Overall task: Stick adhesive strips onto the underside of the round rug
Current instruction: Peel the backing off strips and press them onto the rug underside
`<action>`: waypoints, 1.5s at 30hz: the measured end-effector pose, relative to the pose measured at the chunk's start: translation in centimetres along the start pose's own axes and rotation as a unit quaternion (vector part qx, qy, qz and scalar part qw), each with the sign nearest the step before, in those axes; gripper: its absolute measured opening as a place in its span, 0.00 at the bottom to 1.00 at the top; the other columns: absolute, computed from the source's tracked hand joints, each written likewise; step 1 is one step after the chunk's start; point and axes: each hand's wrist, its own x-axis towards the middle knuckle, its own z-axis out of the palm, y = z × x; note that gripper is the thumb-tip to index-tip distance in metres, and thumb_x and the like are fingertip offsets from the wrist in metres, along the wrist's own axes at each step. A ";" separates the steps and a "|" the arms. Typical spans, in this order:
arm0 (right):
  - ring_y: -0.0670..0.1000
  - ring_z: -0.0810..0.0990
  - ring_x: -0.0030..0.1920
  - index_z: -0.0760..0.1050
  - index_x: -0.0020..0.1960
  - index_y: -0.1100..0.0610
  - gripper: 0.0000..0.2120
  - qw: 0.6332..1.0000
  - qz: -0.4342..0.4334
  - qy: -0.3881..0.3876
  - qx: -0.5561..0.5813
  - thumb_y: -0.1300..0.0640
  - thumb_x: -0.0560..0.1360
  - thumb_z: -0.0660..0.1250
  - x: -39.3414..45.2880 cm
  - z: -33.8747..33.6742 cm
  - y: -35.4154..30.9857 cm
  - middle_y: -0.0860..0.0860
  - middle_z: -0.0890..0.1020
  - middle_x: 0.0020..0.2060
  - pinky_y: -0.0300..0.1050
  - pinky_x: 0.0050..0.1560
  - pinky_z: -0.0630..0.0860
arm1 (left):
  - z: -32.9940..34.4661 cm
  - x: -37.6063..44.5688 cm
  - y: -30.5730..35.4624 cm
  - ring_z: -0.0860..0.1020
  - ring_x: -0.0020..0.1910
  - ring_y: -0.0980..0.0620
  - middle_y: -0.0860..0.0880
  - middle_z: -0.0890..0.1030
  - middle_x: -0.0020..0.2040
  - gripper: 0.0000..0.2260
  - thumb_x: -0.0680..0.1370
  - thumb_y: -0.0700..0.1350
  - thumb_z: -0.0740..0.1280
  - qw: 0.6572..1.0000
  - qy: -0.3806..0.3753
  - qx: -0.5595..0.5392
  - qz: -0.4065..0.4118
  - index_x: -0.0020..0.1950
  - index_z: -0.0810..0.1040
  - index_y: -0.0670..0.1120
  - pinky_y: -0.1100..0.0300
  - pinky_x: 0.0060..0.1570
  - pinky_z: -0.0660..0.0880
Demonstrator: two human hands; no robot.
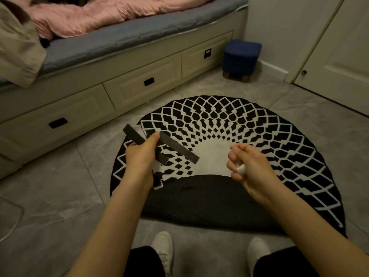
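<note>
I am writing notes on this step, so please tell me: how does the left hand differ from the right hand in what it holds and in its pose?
The left hand grips long dark adhesive strips, which stick out both sides of it; the right hand pinches only a small white scrap, perhaps peeled backing. The left hand is closed in a fist around the strips, while the right hand's fingers are loosely curled. Both hover above the round rug, whose near edge is folded over, showing the dark underside.
</note>
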 end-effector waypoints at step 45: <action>0.41 0.63 0.16 0.80 0.41 0.59 0.15 0.941 0.193 -0.275 0.041 0.48 0.65 0.75 -0.1 -0.2 0.6 0.48 0.73 0.23 0.31 0.17 0.55 | 1.6 -2.8 -0.9 0.76 0.44 0.62 0.55 0.79 0.44 0.06 0.75 0.51 0.67 0.976 -0.117 0.079 0.164 0.46 0.79 0.50 0.65 0.42 0.68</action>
